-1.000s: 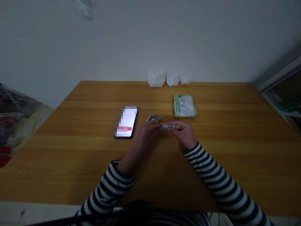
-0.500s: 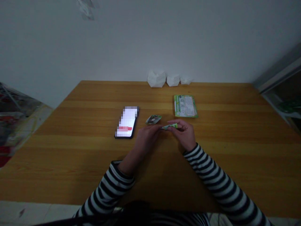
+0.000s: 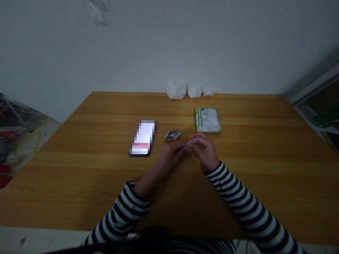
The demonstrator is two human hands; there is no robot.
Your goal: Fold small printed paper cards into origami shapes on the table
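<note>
My left hand [image 3: 169, 158] and my right hand [image 3: 205, 151] meet over the middle of the wooden table [image 3: 79, 169]. Both pinch a small folded piece of green-and-white printed paper [image 3: 193, 143], of which only a sliver shows between the fingertips. Both hands are closed on it. A second small folded paper piece [image 3: 172, 134] lies on the table just beyond my left hand. A green-and-white printed sheet [image 3: 208, 119] lies flat beyond my right hand.
A phone [image 3: 143, 137] with a lit screen lies left of my hands. Three white folded paper shapes [image 3: 176, 89] stand at the table's far edge against the wall. Cluttered items [image 3: 18, 127] sit off the table's left side, a shelf [image 3: 317, 106] to the right.
The paper piece between my fingers has gone from a long strip to a short sliver, and my hands have drawn closer together. The rest of the table is unchanged.
</note>
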